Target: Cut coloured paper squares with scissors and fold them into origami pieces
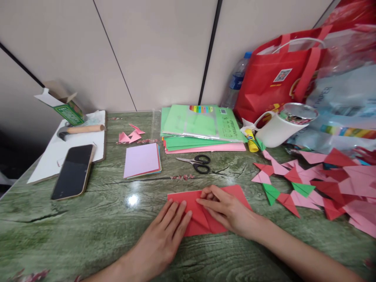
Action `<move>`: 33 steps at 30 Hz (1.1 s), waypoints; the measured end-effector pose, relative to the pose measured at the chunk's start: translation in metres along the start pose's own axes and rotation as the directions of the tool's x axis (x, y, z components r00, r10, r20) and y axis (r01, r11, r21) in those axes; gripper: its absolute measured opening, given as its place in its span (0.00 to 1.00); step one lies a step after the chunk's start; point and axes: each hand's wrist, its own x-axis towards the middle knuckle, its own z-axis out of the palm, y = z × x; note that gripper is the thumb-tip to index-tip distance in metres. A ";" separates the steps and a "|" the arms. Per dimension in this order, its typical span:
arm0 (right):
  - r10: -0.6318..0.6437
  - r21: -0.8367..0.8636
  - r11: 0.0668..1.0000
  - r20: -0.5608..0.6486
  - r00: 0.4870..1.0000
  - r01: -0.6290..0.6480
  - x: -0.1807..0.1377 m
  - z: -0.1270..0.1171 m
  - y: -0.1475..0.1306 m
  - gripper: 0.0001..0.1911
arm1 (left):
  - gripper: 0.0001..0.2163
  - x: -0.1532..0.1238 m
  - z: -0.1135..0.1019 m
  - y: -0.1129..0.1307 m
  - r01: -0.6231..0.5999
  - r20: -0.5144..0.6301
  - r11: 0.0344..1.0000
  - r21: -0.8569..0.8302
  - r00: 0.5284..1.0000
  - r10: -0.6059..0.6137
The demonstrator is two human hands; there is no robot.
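Note:
A sheet of red paper (202, 225) lies on the table in front of me, with slanting creases or a folded flap near its middle. My left hand (166, 235) rests flat on the paper's left part, fingers stretched out. Over the upper middle of the sheet, my right hand (226, 211) has its fingers bent and drawn together on the red paper. The fingertips partly hide what they grip there. Just beyond the paper, small scissors (201, 162) with black handles lie with their blades pointing left.
Folded pink, red and green paper pieces (305, 184) heap at the right. Behind stand a white mug (272, 127), yellow glue stick (252, 141), red bag (264, 78) and bottle (237, 80). Coloured paper packs (202, 125), a lilac paper stack (141, 159), phone (73, 170) and hammer (82, 130) lie around.

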 end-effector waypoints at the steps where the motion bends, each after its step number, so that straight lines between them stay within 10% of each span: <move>1: -0.003 0.000 1.000 -0.001 1.000 0.003 0.000 0.000 0.000 0.16 | 0.28 0.000 0.000 0.000 0.002 0.006 1.000 -0.004 1.000 -0.002; 22: -0.018 -0.025 1.000 -0.043 0.999 0.017 0.001 -0.001 0.000 0.15 | 0.30 0.000 0.001 0.000 0.009 0.027 1.000 -0.026 1.000 -0.009; 33: 0.082 -0.253 0.966 0.137 0.987 -0.045 0.000 0.001 -0.033 0.21 | 0.15 -0.003 -0.007 0.007 -0.023 -0.101 0.999 0.038 0.995 0.027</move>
